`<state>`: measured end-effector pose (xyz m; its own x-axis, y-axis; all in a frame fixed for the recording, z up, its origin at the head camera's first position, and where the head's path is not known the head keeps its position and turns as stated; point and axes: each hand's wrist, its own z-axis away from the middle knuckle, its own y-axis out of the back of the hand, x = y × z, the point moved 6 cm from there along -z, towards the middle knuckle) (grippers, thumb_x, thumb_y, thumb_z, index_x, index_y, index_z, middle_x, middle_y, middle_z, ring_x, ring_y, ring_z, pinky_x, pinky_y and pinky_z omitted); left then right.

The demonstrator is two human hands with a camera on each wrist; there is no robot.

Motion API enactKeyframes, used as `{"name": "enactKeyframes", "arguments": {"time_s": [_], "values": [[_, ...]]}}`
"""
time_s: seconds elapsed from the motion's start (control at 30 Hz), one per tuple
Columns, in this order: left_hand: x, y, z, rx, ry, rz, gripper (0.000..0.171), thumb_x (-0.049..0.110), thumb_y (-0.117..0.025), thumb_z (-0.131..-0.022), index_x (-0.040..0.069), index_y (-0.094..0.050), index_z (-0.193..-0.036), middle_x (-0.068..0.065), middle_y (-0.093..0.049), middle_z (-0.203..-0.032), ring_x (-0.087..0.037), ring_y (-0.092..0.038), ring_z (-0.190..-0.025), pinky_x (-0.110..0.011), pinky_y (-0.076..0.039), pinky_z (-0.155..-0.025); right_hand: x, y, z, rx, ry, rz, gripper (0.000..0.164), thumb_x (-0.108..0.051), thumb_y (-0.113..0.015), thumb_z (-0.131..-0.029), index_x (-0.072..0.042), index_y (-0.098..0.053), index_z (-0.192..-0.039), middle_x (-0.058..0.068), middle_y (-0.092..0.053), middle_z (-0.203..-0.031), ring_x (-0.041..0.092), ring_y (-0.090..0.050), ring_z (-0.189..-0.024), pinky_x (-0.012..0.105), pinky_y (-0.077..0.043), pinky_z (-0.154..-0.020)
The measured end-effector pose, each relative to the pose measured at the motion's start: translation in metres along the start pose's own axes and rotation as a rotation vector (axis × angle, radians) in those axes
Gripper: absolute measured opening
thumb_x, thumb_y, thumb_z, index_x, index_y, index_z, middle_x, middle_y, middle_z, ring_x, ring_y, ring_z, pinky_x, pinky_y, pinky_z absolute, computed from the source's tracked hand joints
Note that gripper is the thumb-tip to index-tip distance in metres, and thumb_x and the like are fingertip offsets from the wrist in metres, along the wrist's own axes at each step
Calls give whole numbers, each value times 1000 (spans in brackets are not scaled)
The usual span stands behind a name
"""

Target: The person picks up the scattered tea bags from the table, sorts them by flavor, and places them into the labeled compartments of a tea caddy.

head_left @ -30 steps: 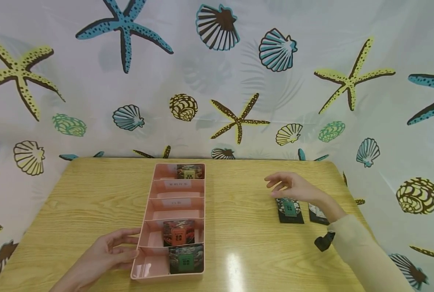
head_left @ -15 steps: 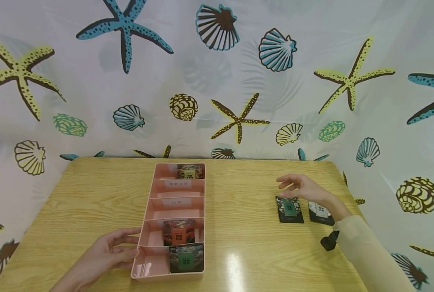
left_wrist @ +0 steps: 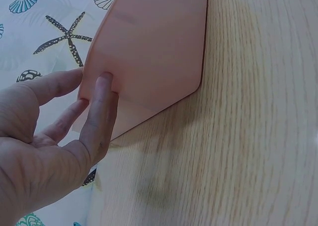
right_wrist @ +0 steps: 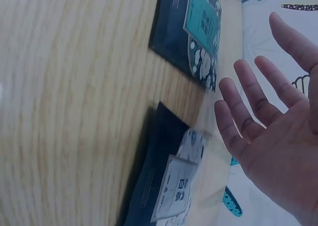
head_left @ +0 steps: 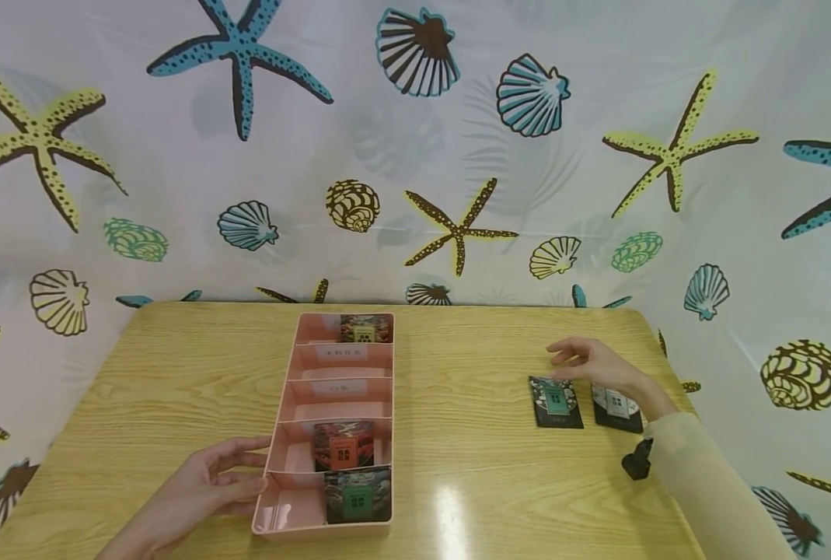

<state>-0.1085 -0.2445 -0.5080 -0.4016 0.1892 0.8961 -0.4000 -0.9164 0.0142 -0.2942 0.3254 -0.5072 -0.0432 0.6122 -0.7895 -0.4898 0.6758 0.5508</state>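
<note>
My left hand (head_left: 208, 486) touches the left side of a pink compartment tray (head_left: 392, 400); in the left wrist view its fingers (left_wrist: 102, 97) rest against the tray's outer wall and rim. On the right, my right hand (head_left: 593, 364) hovers, holding nothing, just beyond a tea sachet with a green label (head_left: 556, 404) and one with a white label (head_left: 618, 407). In the right wrist view its fingers are spread beside both flat sachets. Inside the tray lie a red-labelled sachet (head_left: 343, 447), a dark green-labelled sachet (head_left: 359, 498) and a yellow-labelled sachet (head_left: 366, 330).
Wood-grain table (head_left: 471, 467) lies between the tray and the two loose sachets. Paper labels (head_left: 341, 353) mark compartments of the tray. A curtain (head_left: 415, 148) with shells and starfish hangs behind the table. A small black device (head_left: 637, 460) is at the right sleeve.
My right hand has moved to the right, from left of the green-labelled sachet to over its far edge, uncovering the white-labelled one. The left hand and tray stay put.
</note>
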Motion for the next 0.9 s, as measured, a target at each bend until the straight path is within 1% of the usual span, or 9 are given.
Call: {"name": "enactKeyframes", "arguments": {"time_s": [0.1,0.2,0.37,0.53,0.67,0.83,0.9], "values": [[0,0,0,-7,-8,3,74,18,-68,-105,-10,-29,-160,-13,-61,-139,-16,-73,-114,-40,-65,-93,1,1,2,3,2,11,60,-22,-75,-100,3,-53,-150,27,-63,-137,33,-65,-120,42,-60,-94],[0,0,0,-11,-13,4,74,18,-68,-105,-10,-29,-160,-11,-62,-138,-16,-73,-114,-40,-65,-93,0,2,4,-10,9,17,58,-18,-74,-100,5,-53,-149,29,-64,-137,35,-65,-120,37,-59,-91],[0,0,0,-10,-14,10,73,18,-68,-104,-10,-30,-160,-9,-62,-137,-15,-73,-113,-39,-65,-92,0,0,5,-35,27,39,56,-16,-74,-100,7,-54,-147,31,-64,-135,34,-66,-115,36,-60,-90],[0,0,0,-16,-21,14,72,17,-67,-105,-10,-30,-160,-6,-63,-135,-13,-72,-113,-38,-66,-92,6,-2,2,-37,29,66,57,-17,-77,-98,5,-56,-146,29,-64,-131,29,-67,-110,34,-61,-89],[0,0,-1,-9,-11,9,73,18,-68,-105,-9,-29,-160,-9,-62,-139,-14,-72,-114,-39,-65,-93,9,-4,1,-40,22,76,58,-17,-79,-96,4,-57,-145,26,-63,-130,25,-66,-108,30,-59,-87],[-1,0,-1,-6,0,6,74,19,-68,-105,-9,-29,-161,-14,-60,-142,-16,-71,-115,-40,-65,-93,7,-8,1,-67,43,78,58,-15,-80,-95,6,-57,-144,26,-62,-128,28,-64,-110,33,-58,-90],[-1,0,-1,-7,0,7,74,19,-68,-105,-9,-30,-161,-13,-60,-141,-16,-72,-115,-40,-65,-93,7,-10,1,-77,52,75,58,-13,-80,-94,7,-57,-144,26,-62,-126,30,-64,-111,34,-58,-91]]}}
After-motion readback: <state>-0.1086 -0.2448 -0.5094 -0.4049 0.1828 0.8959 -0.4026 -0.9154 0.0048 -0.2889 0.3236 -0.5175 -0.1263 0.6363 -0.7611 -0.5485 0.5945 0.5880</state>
